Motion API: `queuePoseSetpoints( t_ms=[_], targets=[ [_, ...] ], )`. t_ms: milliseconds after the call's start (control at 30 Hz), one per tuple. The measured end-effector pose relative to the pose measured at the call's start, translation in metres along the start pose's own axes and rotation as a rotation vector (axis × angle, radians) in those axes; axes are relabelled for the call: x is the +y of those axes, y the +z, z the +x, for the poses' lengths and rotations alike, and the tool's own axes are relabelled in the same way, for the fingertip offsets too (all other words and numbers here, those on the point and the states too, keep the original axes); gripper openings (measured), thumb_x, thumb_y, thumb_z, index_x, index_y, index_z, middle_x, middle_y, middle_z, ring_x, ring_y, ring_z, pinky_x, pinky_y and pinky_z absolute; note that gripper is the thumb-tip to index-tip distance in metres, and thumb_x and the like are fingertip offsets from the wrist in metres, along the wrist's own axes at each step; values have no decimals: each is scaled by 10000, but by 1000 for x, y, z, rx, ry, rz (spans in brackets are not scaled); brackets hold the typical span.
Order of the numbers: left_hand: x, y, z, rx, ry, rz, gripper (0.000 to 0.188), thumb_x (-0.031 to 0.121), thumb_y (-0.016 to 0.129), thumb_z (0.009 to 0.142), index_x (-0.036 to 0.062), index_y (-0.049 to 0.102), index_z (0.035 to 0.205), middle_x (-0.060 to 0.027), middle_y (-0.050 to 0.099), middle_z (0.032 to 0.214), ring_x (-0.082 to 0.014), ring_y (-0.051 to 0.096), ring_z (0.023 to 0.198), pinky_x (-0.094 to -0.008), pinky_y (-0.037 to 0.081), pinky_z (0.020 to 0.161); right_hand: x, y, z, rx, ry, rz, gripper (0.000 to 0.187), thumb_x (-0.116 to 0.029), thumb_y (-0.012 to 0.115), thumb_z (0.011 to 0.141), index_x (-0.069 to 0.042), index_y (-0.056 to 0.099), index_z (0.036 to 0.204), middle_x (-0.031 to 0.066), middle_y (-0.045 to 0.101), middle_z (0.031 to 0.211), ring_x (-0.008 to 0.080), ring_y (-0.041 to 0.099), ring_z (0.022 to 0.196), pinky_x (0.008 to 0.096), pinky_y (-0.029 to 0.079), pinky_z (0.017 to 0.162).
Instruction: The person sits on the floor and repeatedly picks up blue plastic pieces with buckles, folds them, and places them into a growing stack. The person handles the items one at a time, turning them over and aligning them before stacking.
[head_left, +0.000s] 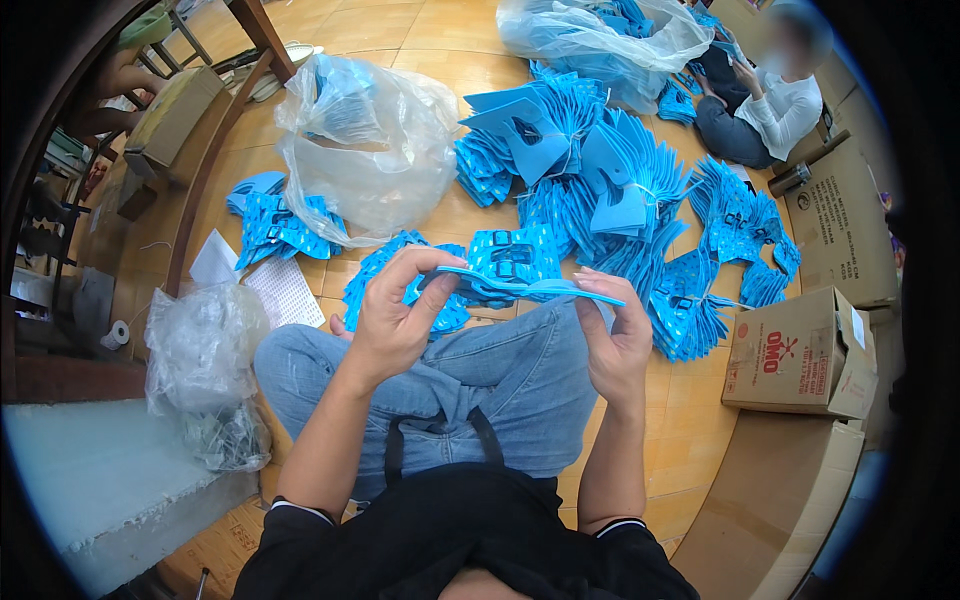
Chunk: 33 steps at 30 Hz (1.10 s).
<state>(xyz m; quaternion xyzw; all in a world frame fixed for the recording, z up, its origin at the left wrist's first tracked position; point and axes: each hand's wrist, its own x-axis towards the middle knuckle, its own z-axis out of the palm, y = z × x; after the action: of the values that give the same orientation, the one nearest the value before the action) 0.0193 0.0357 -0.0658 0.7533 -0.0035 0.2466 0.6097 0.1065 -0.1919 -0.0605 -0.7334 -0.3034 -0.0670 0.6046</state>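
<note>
Between my two hands stretches a thin blue padded piece point(535, 288), seen nearly edge-on above my lap. My left hand point(395, 315) pinches its left end between thumb and fingers. The right end is gripped the same way by my right hand point(618, 345). Just beyond it lies a blue patterned piece with black buckles point(512, 255), partly covered by what I hold. Left of that, a fanned pile of similar blue pieces point(385, 268) is partly hidden behind my left hand.
Tied blue bundles point(625, 185) fill the floor ahead and right. A clear plastic bag point(365, 150) stands far left, near a buckled blue stack point(285, 230) and printed paper point(285, 292). Crumpled plastic point(205, 350) lies left; cardboard boxes point(790, 355) stand right. Another person point(770, 110) sits far right.
</note>
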Motion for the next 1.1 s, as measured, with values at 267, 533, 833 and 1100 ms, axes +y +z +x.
queuePoseSetpoints(
  t_ms=[267, 533, 833, 1100],
  targets=[
    [5, 5, -2, 4, -148, -106, 266, 78, 582, 924, 26, 545, 1182, -63, 614, 967, -125, 558, 856, -260, 450, 756, 0, -1, -4, 46, 206, 196, 167, -31, 617, 895, 13, 603, 1057, 111, 654, 1013, 170, 615, 967, 294, 476, 856],
    [1, -3, -3, -63, -448, -650, 319, 170, 548, 959, 39, 500, 1245, -83, 602, 1038, -128, 589, 913, -274, 483, 797, -7, -4, 1, 115, 511, 659, 536, -134, 532, 958, -27, 303, 1431, 136, 569, 1200, 168, 592, 1039, 319, 508, 879],
    [12, -6, -1, -29, -419, -775, 376, 329, 477, 989, -2, 584, 1131, -168, 668, 1070, -213, 643, 997, -339, 507, 826, -1, -21, -3, -54, 553, 962, 671, -518, 298, 993, 10, 319, 1407, 189, 591, 1205, 283, 648, 1016, 306, 591, 693],
    [16, -6, 0, 7, -402, -685, 358, 325, 478, 994, 1, 611, 1068, -174, 691, 1000, -186, 652, 944, -312, 503, 805, 2, -19, -6, -75, 563, 973, 656, -503, 313, 996, 13, 322, 1401, 194, 604, 1172, 305, 654, 1003, 289, 591, 683]
  ],
)
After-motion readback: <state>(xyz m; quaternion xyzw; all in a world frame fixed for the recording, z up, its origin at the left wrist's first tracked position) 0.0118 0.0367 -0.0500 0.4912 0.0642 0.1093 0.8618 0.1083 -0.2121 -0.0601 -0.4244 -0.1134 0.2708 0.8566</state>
